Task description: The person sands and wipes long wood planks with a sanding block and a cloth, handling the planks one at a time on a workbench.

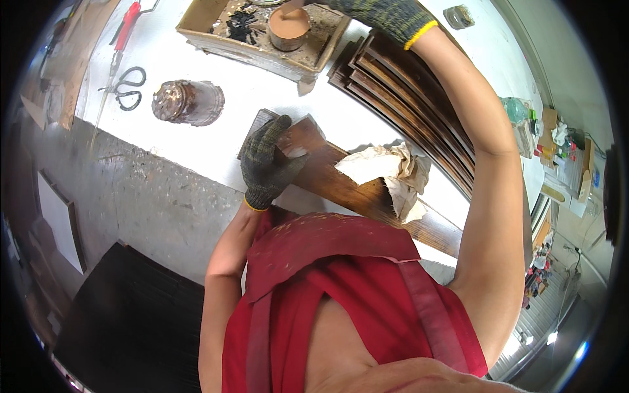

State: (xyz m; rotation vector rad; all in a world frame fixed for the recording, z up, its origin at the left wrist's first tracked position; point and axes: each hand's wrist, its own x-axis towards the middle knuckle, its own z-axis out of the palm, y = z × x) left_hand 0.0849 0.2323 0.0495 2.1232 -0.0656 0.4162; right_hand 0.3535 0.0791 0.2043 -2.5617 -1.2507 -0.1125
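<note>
My left hand, in a dark knitted glove with a yellow cuff, lies over the left end of a brown stained wooden board. Its thumb is spread from the fingers across the board's face, beside a pale smear. At the top edge my right hand, gloved alike, closes on a flat spatula, partly cut off by the frame. The spatula's tip reaches into a round tin of tan paste. That tin stands in a shallow wooden box with black scraps. A crumpled cream cloth rests on the board.
Several dark brown boards are stacked under my right forearm. Scissors, a red-handled tool and a stained jar lie on the white tabletop. A small glass jar stands at the far right.
</note>
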